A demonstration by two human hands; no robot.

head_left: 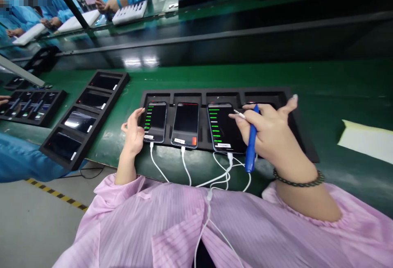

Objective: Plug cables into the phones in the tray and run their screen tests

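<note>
A black tray (215, 94) lies on the green conveyor in front of me with phones in its slots, each plugged into a white cable (159, 170). My left hand (132, 131) hovers at the left phone (155, 121), fingers loosely spread, its fingertips near the screen's left edge. The middle phone (185, 124) shows a mostly dark screen. My right hand (267, 131) rests over the third phone (221, 127), which shows green lines. It grips a blue pen (251, 147) pointing down and pinches a small white tipped thing over the screen; the little finger sticks out.
A second black tray (86, 114) of phones lies at an angle to the left. A further tray (30, 105) sits at far left near another person's blue sleeve (24, 159). A yellowish sheet (365, 139) lies at right. Workers in blue handle white trays (130, 12) across the line.
</note>
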